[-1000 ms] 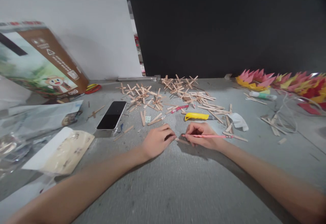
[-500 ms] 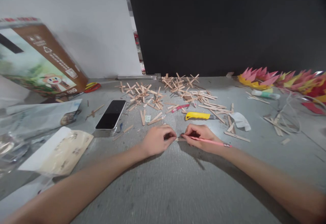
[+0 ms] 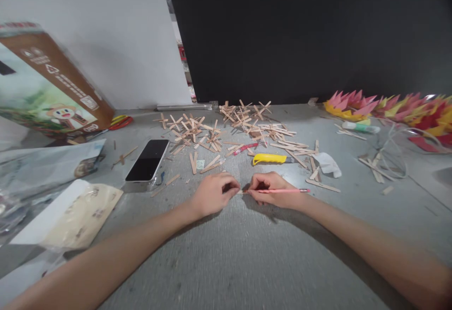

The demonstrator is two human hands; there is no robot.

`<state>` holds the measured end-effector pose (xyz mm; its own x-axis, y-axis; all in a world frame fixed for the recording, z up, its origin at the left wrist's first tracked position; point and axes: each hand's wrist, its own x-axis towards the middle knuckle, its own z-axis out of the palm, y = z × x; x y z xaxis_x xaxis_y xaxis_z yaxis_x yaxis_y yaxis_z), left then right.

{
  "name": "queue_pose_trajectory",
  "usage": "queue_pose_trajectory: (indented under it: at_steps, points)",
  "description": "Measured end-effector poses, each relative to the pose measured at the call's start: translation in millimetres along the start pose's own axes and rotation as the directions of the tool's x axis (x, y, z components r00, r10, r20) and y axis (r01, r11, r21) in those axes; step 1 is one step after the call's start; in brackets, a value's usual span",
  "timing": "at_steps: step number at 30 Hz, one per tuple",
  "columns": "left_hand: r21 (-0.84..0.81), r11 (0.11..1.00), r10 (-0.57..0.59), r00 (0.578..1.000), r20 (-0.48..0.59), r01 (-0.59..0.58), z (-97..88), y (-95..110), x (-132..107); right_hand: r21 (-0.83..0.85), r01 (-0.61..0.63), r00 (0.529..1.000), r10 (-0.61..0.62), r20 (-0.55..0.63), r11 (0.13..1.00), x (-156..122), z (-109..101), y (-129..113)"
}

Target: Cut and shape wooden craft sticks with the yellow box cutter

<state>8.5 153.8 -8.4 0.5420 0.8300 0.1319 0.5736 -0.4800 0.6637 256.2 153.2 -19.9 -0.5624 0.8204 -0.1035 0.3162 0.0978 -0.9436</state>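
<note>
My left hand rests on the grey table with its fingers pinched on the end of a small wooden stick. Right beside it, my right hand is closed round a pink pencil, whose tip touches that stick. The pencil's far end points to the right. Just beyond my hands lie a yellow utility knife and a heap of wooden stick crosses.
A black phone lies left of the hands, with plastic-wrapped sheets and a tilted printed box further left. Folded paper flowers, a glue bottle, a crumpled tissue and loose sticks sit at the right. Scissors lie by the box.
The two hands stayed together on the stick. The pencil swung down a little and came back near level. The view has shifted slightly, so everything sits a bit further left.
</note>
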Motion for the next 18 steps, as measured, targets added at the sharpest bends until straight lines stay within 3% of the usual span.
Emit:
queue_pose_trajectory:
  at_steps: [5,18]
  points:
    - [-0.034,0.998,-0.047,0.998,-0.030,0.046,0.7,-1.0,0.7,-0.006,0.001,1.000,-0.001,0.001,1.000,-0.2,0.2,-0.1]
    - [-0.042,0.998,-0.043,0.998,-0.036,0.041,0.6,-0.5,0.6,0.018,0.060,0.998,-0.060,0.020,0.998,1.2,-2.0,3.6]
